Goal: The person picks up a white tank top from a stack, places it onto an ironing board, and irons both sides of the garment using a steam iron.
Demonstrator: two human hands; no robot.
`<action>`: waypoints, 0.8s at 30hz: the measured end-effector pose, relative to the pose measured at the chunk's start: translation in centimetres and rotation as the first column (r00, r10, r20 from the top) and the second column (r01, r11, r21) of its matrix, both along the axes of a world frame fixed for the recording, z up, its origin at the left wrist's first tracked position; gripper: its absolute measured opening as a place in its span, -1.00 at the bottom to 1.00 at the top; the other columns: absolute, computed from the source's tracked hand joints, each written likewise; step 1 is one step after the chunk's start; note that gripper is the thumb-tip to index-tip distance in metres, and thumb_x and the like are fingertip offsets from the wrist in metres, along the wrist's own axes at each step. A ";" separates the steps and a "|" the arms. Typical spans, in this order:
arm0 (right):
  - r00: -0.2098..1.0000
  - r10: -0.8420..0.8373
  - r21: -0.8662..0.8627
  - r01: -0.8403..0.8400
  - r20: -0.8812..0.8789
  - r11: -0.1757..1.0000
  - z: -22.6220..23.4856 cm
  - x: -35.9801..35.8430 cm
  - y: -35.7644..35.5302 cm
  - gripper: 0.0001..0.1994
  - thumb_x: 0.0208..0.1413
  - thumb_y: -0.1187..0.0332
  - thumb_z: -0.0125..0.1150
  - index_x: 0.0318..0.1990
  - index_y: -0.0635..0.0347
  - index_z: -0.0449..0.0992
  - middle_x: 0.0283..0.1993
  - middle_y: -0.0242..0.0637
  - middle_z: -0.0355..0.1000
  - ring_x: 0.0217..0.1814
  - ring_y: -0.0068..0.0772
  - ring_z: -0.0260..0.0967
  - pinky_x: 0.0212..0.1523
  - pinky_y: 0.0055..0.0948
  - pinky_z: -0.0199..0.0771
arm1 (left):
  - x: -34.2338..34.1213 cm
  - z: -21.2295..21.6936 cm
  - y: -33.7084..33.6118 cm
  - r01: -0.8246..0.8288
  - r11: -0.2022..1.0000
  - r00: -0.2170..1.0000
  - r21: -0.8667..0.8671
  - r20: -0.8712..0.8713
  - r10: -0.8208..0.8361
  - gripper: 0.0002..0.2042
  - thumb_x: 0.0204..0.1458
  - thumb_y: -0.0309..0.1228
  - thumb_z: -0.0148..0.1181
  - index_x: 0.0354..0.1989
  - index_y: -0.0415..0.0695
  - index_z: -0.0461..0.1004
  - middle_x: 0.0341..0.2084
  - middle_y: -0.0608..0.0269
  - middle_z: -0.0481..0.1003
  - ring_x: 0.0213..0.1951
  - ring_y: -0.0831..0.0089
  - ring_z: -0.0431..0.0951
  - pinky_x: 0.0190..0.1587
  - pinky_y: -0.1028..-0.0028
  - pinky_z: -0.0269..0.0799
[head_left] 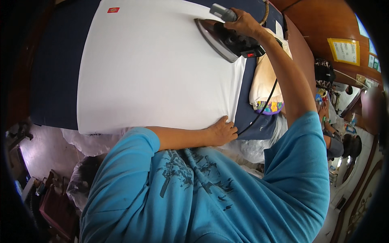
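A white cloth (150, 69) with a small red label (113, 10) lies spread over the dark blue padded surface (54, 77). My right hand (244, 25) is closed around the grey handle of a dark iron (221, 38). The iron rests near the cloth's far right edge, and a small red light or switch shows at its rear. Creases run through the cloth between the iron and my left hand (222, 131). That hand lies open at the near right corner of the cloth, fingers spread, its forearm along the near edge.
Right of the cloth is a folded cream fabric (265, 83) with a colourful patterned end. A black cord (265, 107) crosses over it. Clear plastic (91, 141) hangs below the near edge. Another person (344, 146) is at the far right, beside a wooden wall with a yellow-framed notice (343, 51).
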State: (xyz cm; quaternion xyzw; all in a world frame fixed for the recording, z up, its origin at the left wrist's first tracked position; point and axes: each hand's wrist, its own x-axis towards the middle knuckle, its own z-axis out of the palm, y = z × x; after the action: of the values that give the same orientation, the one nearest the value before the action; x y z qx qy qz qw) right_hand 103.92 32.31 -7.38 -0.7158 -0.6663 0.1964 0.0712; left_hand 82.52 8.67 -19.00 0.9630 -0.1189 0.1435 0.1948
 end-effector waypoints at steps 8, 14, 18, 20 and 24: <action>0.992 0.123 -0.136 -0.126 -0.035 0.983 1.1 -3.2 -9.6 -0.57 -0.17 0.31 0.24 -0.11 0.32 0.38 -0.36 -0.02 0.46 -0.35 -0.22 0.44 -0.22 -0.39 0.40 | 0.5 1.2 -2.1 0.050 0.997 0.970 0.060 -0.241 -0.034 -0.82 -0.01 -0.34 -0.02 -0.25 -0.01 0.46 -0.27 0.31 0.39 -0.15 0.35 0.39 -0.04 0.23 0.19; 0.997 0.041 -0.148 -0.049 -0.060 0.988 1.1 -1.4 -12.7 -0.56 -0.18 0.31 0.23 -0.11 0.35 0.36 -0.37 0.00 0.45 -0.33 -0.22 0.44 -0.19 -0.40 0.39 | 0.4 2.0 -3.0 0.007 0.999 0.916 0.036 -0.401 0.008 -0.83 -0.05 -0.34 0.03 -0.30 -0.05 0.47 -0.30 0.25 0.40 -0.27 0.35 0.47 -0.19 0.36 0.26; 0.992 0.112 -0.104 -0.118 -0.057 0.988 0.8 -1.2 -12.7 -0.56 -0.18 0.30 0.22 -0.11 0.34 0.36 -0.38 0.00 0.45 -0.35 -0.21 0.44 -0.21 -0.39 0.39 | 0.3 2.5 -3.2 0.057 0.998 0.885 0.023 -0.464 -0.040 -0.80 -0.10 -0.36 0.11 -0.28 -0.11 0.48 -0.32 0.22 0.40 -0.34 0.34 0.51 -0.32 0.36 0.34; 0.981 0.182 -0.089 -0.187 -0.058 0.978 1.2 -2.2 -12.3 -0.56 -0.18 0.29 0.22 -0.12 0.33 0.37 -0.39 0.00 0.45 -0.37 -0.19 0.44 -0.22 -0.38 0.40 | 0.1 1.9 -3.9 0.035 0.999 0.901 -0.020 -0.432 -0.040 -0.80 -0.13 -0.38 0.14 -0.29 -0.13 0.48 -0.34 0.21 0.40 -0.38 0.33 0.53 -0.41 0.38 0.37; 0.918 0.388 -0.053 -0.393 -0.079 0.918 0.6 -5.8 -10.3 -0.60 -0.19 0.29 0.23 -0.15 0.28 0.38 -0.42 0.01 0.46 -0.40 -0.12 0.45 -0.27 -0.32 0.42 | 0.0 0.1 -6.2 -0.023 1.000 0.941 0.007 -0.338 0.024 -0.86 -0.17 -0.42 0.15 -0.41 -0.16 0.49 -0.39 0.21 0.39 -0.45 0.36 0.52 -0.55 0.44 0.36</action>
State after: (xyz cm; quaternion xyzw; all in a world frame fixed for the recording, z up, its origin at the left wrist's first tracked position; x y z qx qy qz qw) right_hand 98.15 22.03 -6.76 -0.5635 -0.7860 0.2526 0.0286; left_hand 82.55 2.48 -18.94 0.9749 -0.0723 -0.0217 0.2094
